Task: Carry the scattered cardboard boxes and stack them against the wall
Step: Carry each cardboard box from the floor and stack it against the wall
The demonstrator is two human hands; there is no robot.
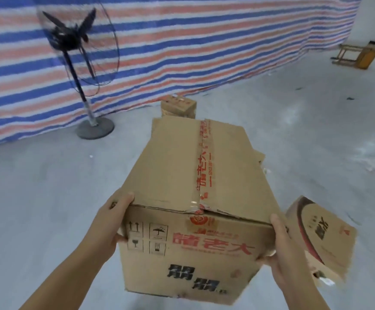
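Ahead, beyond gripped brown red-taped cardboard box (195, 198), long axis pointing forward, left hand (112, 220) and right hand (280, 247) clamping sides: small stacked cardboard box (178, 106) at striped tarpaulin wall (182, 45).

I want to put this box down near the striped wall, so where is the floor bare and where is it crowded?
Bare floor lies between the fan base and the small box at the striped tarp, and widely right of that box toward the tipped stool. It is crowded by the right hand, where a printed box lies beside the carried box.
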